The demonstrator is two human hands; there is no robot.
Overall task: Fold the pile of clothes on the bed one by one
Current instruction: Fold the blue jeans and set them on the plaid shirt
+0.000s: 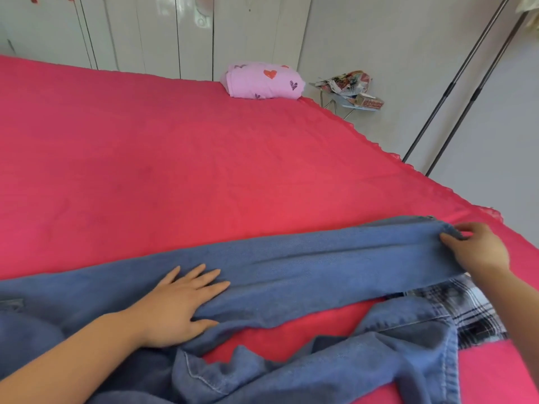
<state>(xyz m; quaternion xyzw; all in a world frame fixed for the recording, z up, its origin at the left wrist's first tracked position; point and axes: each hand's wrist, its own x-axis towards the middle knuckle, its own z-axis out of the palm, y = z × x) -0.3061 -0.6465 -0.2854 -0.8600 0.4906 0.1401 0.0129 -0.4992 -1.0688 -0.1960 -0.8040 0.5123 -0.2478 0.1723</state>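
Note:
A blue denim garment (306, 258) lies stretched across the near part of the red bed (175, 158), one leg or sleeve running left to right. My left hand (178, 307) rests flat on the denim with fingers spread, pressing it down. My right hand (478, 249) pinches the far right end of the denim strip near the bed's edge. More bunched denim (364, 360) lies nearer to me. A black-and-white plaid garment (466, 313) peeks out under the denim at the right.
A folded pink cloth with hearts (264, 80) sits at the bed's far corner. Beyond it stands a small rack with papers and boxes (350, 88). White wardrobe doors (145, 33) line the back wall. Two metal poles (455, 91) lean at the right.

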